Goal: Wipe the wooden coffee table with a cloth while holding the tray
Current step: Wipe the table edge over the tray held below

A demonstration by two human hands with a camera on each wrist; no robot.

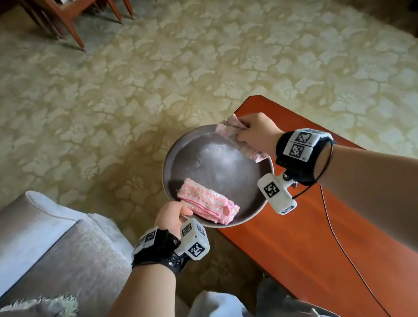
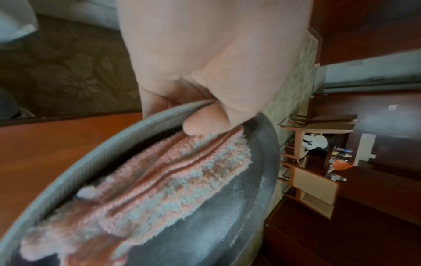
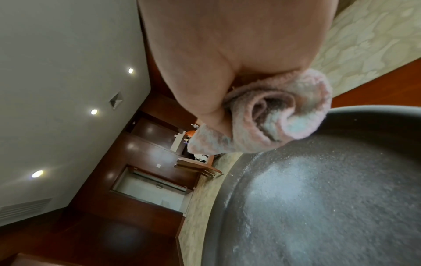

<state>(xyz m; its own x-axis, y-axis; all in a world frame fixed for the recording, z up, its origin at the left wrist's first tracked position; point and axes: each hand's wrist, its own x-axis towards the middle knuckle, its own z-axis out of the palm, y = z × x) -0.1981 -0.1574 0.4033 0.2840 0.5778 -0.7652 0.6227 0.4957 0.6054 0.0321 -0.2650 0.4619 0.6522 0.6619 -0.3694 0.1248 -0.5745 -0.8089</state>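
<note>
A round dark grey tray (image 1: 211, 163) hangs over the near left edge of the reddish wooden coffee table (image 1: 314, 237). My left hand (image 1: 174, 216) grips its near rim, thumb on top, seen close in the left wrist view (image 2: 205, 124). A folded pink-and-white cloth (image 1: 209, 204) lies in the tray (image 2: 227, 225) beside that thumb (image 2: 159, 181). My right hand (image 1: 255, 133) grips a second pink-and-white cloth (image 1: 231, 132) at the tray's far right rim. In the right wrist view this cloth (image 3: 273, 117) is bunched in the fist, just above the tray (image 3: 330, 198).
A patterned beige carpet (image 1: 185, 64) covers the floor. A grey sofa (image 1: 36, 244) with a fringed cushion (image 1: 34, 315) is on the left. Wooden chair legs (image 1: 71, 17) stand at the far left. A thin black cable (image 1: 339, 241) runs across the table.
</note>
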